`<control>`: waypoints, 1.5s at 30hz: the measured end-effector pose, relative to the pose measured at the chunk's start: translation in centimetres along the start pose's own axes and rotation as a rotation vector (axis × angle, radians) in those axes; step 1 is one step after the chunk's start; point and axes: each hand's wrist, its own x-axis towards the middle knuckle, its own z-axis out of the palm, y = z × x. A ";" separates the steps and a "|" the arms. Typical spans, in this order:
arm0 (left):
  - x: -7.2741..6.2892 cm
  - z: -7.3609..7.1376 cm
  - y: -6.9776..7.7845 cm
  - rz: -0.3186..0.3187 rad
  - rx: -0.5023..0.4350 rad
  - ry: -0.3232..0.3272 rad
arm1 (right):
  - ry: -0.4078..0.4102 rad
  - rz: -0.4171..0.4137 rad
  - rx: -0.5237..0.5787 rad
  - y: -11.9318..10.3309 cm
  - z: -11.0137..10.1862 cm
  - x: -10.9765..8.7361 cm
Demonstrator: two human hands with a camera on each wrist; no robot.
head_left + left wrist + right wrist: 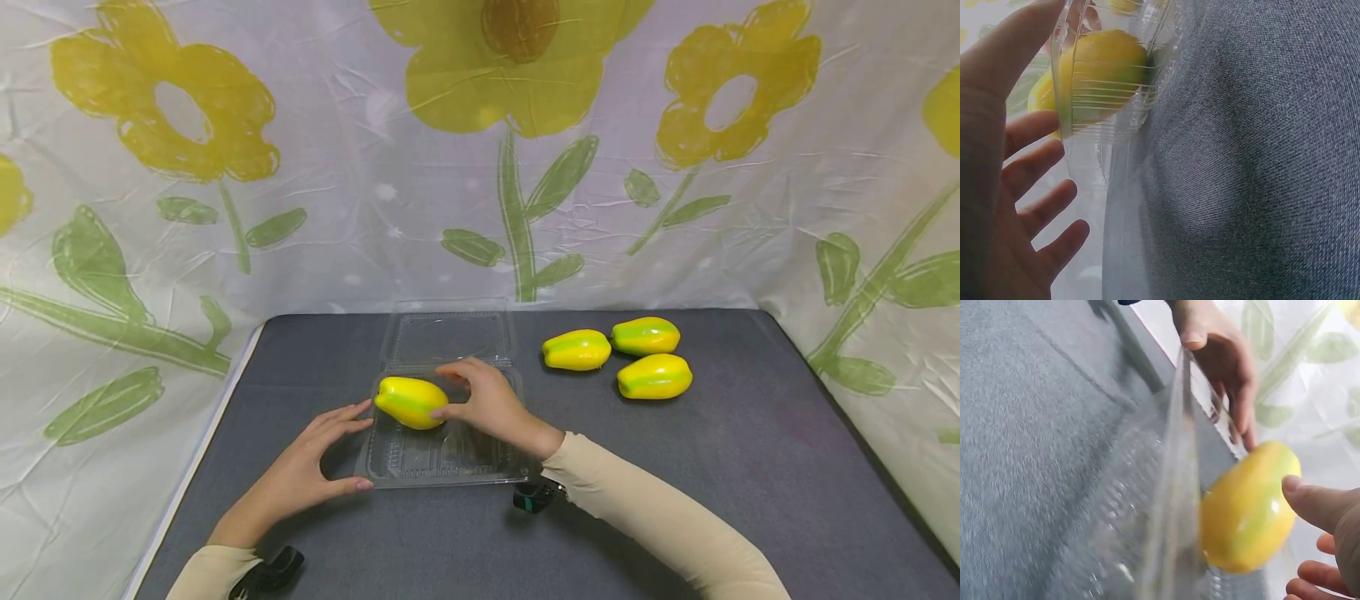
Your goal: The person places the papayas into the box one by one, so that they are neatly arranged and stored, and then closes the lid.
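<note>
A glossy yellow-green papaya (409,402) lies in the left part of a clear plastic clamshell box (450,477), whose lid is folded back. My right hand (487,407) is over the box, its thumb (1310,499) at the papaya's right end. Its other fingers are spread apart from the thumb, with a gap between them and the fruit in the right wrist view. At the box's left side, my left hand (303,462) has its thumb and fingers spread, fingertips (1047,150) right by the rim. Through the clear wall the papaya (1100,75) shows in the left wrist view.
Three more papayas (577,350) lie grouped at the back right of the dark grey cloth-covered table (750,467). The clear lid (450,333) lies behind the box, close to the flowered backdrop (337,208).
</note>
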 end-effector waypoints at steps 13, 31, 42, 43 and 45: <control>0.0 0.0 0.0 0.010 0.016 0.004 | 0.011 0.004 0.002 1.4 -4.6 -1.0; 0.0 0.0 0.0 0.003 -0.007 -0.010 | 0.046 0.072 -0.098 6.0 -11.6 -2.3; 0.0 0.0 0.0 -0.023 -0.014 -0.019 | 0.003 0.144 -0.138 9.3 -15.8 -3.2; 0.0 0.0 0.0 -0.023 -0.013 -0.020 | 0.000 0.155 -0.137 9.5 -16.0 -3.3; 0.0 0.0 0.0 -0.025 -0.013 -0.021 | -0.008 0.173 -0.142 10.0 -16.4 -3.5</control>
